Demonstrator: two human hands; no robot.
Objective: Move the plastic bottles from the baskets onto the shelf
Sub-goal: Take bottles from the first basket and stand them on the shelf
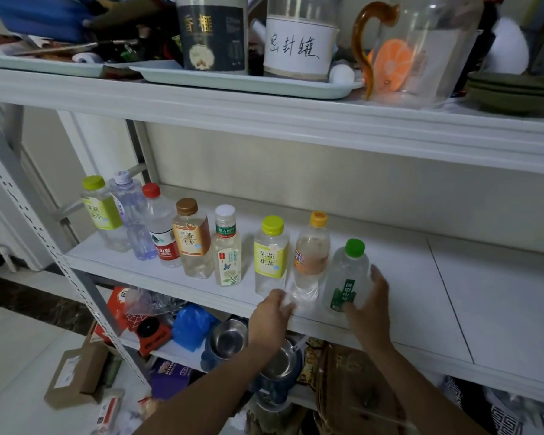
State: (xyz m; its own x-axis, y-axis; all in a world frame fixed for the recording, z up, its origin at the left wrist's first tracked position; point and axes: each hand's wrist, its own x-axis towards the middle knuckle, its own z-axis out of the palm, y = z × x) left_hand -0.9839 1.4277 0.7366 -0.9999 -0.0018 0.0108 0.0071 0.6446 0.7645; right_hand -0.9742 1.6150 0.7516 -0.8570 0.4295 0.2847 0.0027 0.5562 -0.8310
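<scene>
**Eight bottles on the shelf, green-cap one in hand**

Looks like the set-down step. The right hand is cupped round the green-cap bottle, thumb across the front of the label and fingers spread up its far side, with the bottle standing upright on the white shelf. The left hand is loose, fingers close together and holding nothing. Its fingertips are right at the base of the orange-cap bottle, and the yellow-cap bottle is just above the knuckles.

My guess for the next move: let go without tipping the bottle, then go back for another. There's plenty of bare shelf beyond the right fingers.

Hard to tell whether the left fingertips actually touch the orange-cap bottle, because the clear plastic blurs there. The baskets aren't in view at all, so there's no saying how many bottles are left.
</scene>
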